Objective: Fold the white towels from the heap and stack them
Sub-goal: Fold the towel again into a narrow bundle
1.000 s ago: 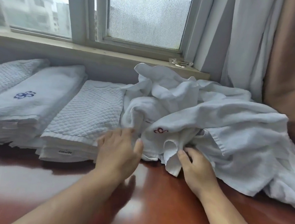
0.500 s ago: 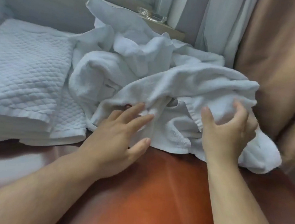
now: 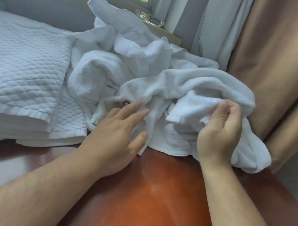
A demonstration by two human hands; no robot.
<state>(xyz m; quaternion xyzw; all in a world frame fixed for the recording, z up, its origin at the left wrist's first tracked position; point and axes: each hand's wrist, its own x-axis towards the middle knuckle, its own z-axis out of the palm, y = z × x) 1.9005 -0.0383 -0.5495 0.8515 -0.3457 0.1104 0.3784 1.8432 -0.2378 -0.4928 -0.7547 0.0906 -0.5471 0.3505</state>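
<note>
My right hand (image 3: 220, 131) pinches a towel (image 3: 195, 105) edge on the heap (image 3: 131, 61); my left hand (image 3: 118, 128) rests flat, fingers straight, on it.

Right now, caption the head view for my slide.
Right hand pinches a towel edge in the heap, left hand rests on it, folded stack alongside.

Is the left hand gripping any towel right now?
No, the left hand lies with straight fingers on the heap, while only the right hand pinches a towel edge.
</note>
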